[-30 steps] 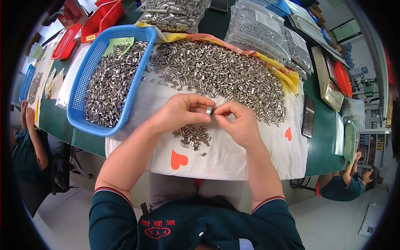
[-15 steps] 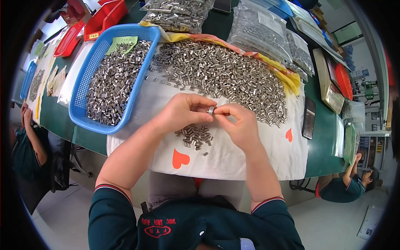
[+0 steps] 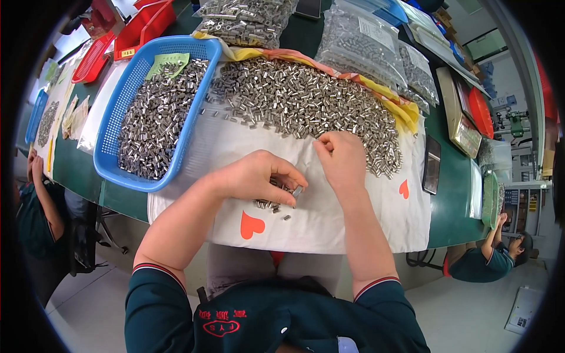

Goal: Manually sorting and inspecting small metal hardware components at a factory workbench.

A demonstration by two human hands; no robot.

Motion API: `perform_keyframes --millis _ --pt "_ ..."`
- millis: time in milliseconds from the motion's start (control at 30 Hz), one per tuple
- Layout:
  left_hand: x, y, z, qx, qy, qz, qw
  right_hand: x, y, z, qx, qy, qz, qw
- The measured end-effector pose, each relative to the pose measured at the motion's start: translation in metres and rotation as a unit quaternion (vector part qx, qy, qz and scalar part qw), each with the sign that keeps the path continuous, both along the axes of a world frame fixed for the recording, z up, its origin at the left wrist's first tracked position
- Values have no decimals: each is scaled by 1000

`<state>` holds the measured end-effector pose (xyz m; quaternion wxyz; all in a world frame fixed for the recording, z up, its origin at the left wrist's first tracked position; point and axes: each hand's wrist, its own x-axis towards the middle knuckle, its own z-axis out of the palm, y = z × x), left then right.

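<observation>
My left hand (image 3: 253, 175) is over the white cloth, thumb and fingers closed round a short, ring-like grey metal piece (image 3: 298, 191). Partly hidden beneath that hand lies a small heap of metal sleeves (image 3: 268, 205), with a single one just in front of it. My right hand (image 3: 344, 160) is at the near edge of a large spread pile of shiny little metal cylinders (image 3: 306, 97). Its thumb and forefinger are pinched together; whatever may be between them is too small to make out.
A blue perforated basket (image 3: 101, 150) of similar parts stands left. Bags of metal parts (image 3: 359, 47) lie at the back, behind a yellow-orange cloth edge (image 3: 406, 120). A dark phone (image 3: 432, 165) rests right on the green table (image 3: 456, 226). Other people work at both sides.
My hands were together at the metal ring. Now the right hand has let go and moved up to the pile's edge, while the left has lowered toward the small heap with the ring.
</observation>
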<state>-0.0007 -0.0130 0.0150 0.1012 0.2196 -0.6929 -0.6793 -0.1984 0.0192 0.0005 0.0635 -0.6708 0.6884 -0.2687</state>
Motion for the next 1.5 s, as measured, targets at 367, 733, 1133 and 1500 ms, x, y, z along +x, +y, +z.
perform_keyframes --millis 367,733,1133,1500 --pt "-5 -11 -16 108 59 148 981 3 9 7 7 42 55 998" --pt "-5 -10 -14 145 70 179 970 13 19 21 98 -342 108 928" --pt "-5 -8 -10 129 54 192 971 10 22 25 74 -272 152 947" --pt "-3 -4 -3 55 -19 72 996 -14 5 11 8 -157 12 987"
